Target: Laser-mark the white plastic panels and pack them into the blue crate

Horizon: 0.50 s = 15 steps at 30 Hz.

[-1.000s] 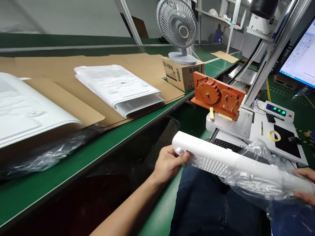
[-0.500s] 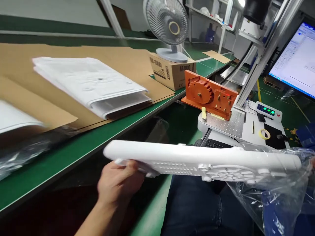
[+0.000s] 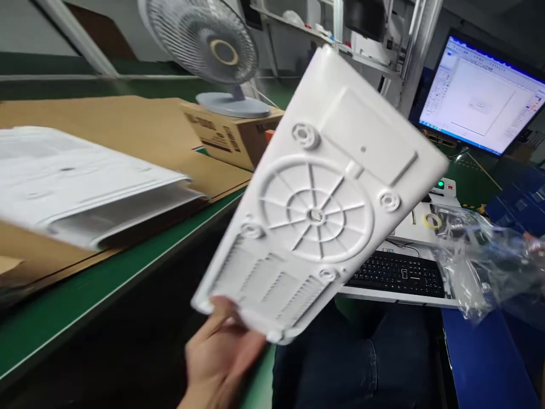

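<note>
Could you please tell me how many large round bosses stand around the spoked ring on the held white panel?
4 on the white panel: one boss above the spoked ring, one right, one left, one below, in the picture. The left hand may hide others.

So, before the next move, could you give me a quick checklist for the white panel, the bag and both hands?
1. Left hand gripping the panel by its lower end: ok.
2. Panel outside the bag: ok.
3. Both hands on the panel: not ok, only the left one holds it.
4. Firm hold on the bag by the right hand: cannot tell, blurred at the picture's edge.
5. Panel's far side undamaged: cannot tell, it's hidden.
</note>
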Tool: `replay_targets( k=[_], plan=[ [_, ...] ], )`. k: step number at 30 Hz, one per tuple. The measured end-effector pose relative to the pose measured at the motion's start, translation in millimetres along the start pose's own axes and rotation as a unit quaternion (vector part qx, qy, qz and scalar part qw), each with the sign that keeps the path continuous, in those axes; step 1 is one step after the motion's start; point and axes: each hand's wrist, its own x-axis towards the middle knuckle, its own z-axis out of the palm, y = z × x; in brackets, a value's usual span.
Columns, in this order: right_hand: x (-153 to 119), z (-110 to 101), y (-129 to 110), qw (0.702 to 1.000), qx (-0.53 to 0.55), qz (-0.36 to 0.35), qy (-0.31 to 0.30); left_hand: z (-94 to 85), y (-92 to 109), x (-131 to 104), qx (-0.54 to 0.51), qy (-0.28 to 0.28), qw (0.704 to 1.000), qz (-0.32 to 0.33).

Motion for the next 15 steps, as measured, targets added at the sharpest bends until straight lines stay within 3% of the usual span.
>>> replay_targets(
  k=[2, 4, 6, 9, 10, 12, 15],
  plan=[
    [-8.9, 11.6, -5.8, 0.997, 0.009, 0.036, -0.065, 13.7, -14.6, -0.1, -0.062, 0.046, 0.996, -0.04],
    [-24.6, 28.1, -7.6, 0.983, 0.011, 0.086, -0.162, 33.4, -25.7, 1.4, -0.132, 0.041, 0.987, -0.083],
    [-47.1, 51.1, -7.7, 0.953, -0.016, 0.106, -0.285, 56.5, -34.4, 2.4, -0.183, 0.024, 0.977, -0.105],
    [-89.1, 96.8, -10.5, 0.892, -0.076, 0.078, -0.439, 91.9, -47.6, 0.0, -0.216, 0.006, 0.969, -0.122],
    [-103.4, 113.3, -12.7, 0.881, -0.075, 0.07, -0.461, 102.9, -52.8, -1.8, -0.22, -0.007, 0.967, -0.128],
    [-129.0, 143.7, -18.2, 0.889, -0.02, 0.079, -0.451, 122.7, -64.5, -5.8, -0.217, -0.042, 0.966, -0.137],
    [-150.4, 171.0, -27.1, 0.926, 0.068, 0.125, -0.349, 142.9, -82.8, -10.4, -0.168, -0.102, 0.968, -0.155]
  ],
)
